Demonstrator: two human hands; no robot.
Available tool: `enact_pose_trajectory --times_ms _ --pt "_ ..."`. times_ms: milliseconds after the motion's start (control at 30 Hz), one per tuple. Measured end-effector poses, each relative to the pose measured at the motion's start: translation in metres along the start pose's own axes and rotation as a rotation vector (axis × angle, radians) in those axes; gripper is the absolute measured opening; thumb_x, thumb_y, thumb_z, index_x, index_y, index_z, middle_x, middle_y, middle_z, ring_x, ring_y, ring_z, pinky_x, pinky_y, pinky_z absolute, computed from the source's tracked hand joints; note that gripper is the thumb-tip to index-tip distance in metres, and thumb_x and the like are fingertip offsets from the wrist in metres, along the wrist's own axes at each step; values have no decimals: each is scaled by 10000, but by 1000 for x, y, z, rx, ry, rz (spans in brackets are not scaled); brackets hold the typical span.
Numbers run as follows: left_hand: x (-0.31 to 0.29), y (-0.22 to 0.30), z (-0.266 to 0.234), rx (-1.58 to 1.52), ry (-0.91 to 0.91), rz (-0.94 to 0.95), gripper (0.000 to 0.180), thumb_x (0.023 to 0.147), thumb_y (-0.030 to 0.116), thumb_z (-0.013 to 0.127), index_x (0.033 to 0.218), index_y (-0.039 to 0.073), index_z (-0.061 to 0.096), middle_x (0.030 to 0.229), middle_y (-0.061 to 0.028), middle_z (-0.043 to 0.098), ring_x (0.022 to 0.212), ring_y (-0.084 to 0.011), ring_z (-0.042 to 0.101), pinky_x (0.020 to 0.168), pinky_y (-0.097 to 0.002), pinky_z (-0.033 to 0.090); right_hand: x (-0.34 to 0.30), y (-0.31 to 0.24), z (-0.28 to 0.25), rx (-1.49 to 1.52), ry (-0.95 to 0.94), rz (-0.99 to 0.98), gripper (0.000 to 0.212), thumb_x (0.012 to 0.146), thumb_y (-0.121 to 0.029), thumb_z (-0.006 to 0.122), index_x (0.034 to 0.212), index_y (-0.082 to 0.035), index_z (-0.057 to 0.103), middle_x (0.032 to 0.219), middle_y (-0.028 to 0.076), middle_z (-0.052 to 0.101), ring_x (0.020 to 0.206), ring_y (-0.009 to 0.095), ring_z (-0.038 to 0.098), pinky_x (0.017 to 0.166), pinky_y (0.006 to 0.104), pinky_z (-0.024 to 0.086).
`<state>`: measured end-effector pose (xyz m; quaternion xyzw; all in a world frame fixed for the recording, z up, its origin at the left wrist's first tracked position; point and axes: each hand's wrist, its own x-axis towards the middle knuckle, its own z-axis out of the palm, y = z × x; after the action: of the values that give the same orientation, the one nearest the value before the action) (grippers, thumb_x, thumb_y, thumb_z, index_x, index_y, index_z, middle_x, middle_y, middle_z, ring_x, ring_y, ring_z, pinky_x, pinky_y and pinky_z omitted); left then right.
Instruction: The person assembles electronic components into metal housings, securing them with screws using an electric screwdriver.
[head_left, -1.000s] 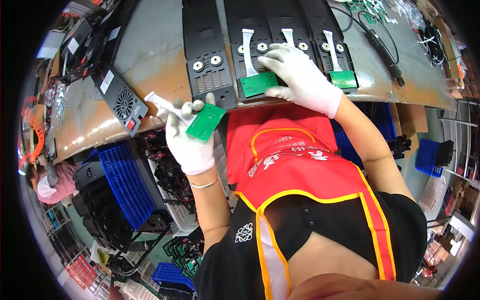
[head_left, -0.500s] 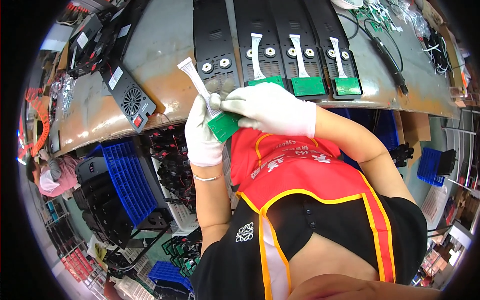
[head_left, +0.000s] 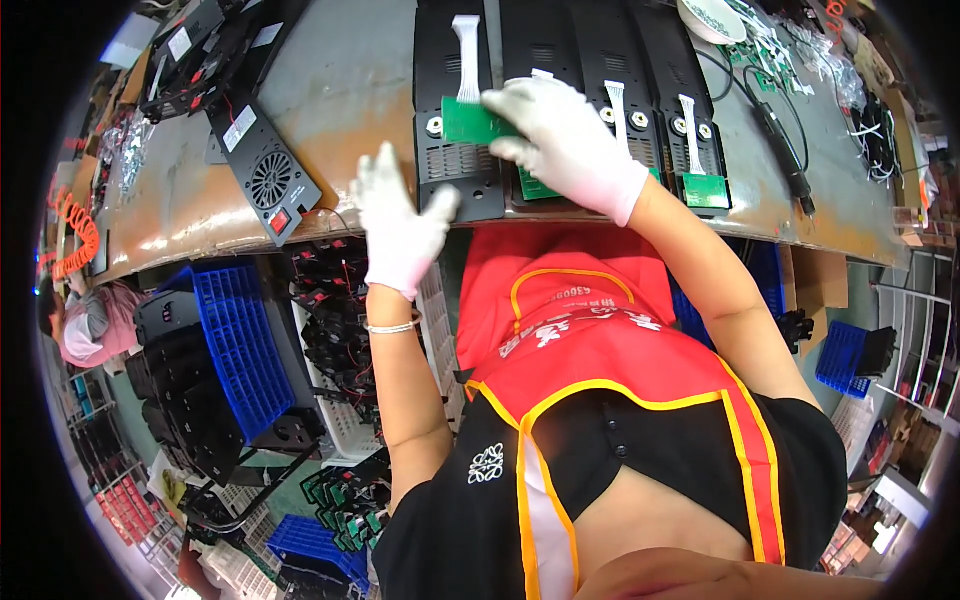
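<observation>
Our right hand (head_left: 565, 145) pinches the thin, light, stiff green board (head_left: 470, 122) by its edge over the leftmost black panel (head_left: 452, 170), while our left hand (head_left: 400, 225) hovers spread and empty beside that panel.

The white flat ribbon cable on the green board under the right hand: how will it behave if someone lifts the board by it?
The white ribbon cable looks thin and flat, so it would probably bend instead of carrying the load. The green board seems small and thin, likely light. The gloved right hand presses the board, so gripping its edges is probably safer than pulling the cable.
</observation>
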<state>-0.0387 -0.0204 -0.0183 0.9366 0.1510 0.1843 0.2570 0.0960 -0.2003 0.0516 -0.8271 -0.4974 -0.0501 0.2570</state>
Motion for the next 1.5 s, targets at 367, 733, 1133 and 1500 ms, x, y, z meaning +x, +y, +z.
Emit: enact_pose_trajectory --times_ms 367,733,1133,1500 --pt "-6 -3 11 27 2 186 1163 527 644 737 1334 -87 329 1282 -290 450 1267 -406 381 1079 -514 245 -13 -12 23 -93 -170 -194 424 738 -248 701 1097 -39 616 1034 103 622 1218 314 453 1026 466 343" --pt "-5 -5 12 82 -22 266 1016 591 686 664 1284 -20 433 1305 -246 460 1255 -416 382 1061 -541 246 -17 -18 29 -67 -173 -143 439 684 -253 729 1060 -45 642 1036 128 597 1147 323 493 991 432 377" --pt "-1 4 3 74 -133 252 885 588 461 766 1290 26 449 1344 -236 427 1296 -406 338 1085 -545 199 -26 13 -22 147 -3 -1 554 742 -295 691 1195 -12 547 1181 184 537 1149 349 485 1004 413 364" --pt "-3 0 -2 -4 -255 208 1003 673 721 600 1339 -1 400 1383 -270 378 1336 -421 280 1105 -534 140 -66 279 -147 -359 446 551 303 862 -163 535 1111 -4 604 1052 170 606 992 313 587 879 381 457"
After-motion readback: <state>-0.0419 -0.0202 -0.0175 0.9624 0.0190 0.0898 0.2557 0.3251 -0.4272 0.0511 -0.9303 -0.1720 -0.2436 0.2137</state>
